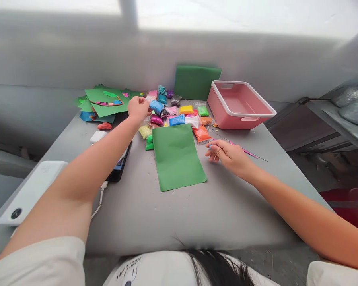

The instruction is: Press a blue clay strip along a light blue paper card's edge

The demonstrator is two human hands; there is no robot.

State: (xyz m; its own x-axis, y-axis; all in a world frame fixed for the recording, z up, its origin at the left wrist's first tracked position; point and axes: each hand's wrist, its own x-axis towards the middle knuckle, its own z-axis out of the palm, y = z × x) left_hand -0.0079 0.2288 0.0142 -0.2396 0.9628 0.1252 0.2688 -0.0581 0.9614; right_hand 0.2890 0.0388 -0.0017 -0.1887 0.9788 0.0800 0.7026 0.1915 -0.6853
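My left hand (139, 108) reaches over the far part of the table, fingers closed on the edge of a light blue bag of modelling clay (156, 107). My right hand (226, 157) hovers right of the green sheet (179, 159), thumb and fingers pinching a small bit of blue clay (210, 146). Several clay bags crowd behind the sheet, among them a yellow bag (186, 109), a darker blue bag (177, 120) and an orange bag (201, 134). The green sheet lies bare, its far edge against the bags.
A pink basket (241, 123) stands at the back right, near a leaning green card (197, 81). Thin modelling tools (247, 152) lie beyond my right hand. Decorated green sheets (104, 99) are stacked back left. A phone (118, 171), white power bank (32, 192) and cable (100, 200) lie around my left arm.
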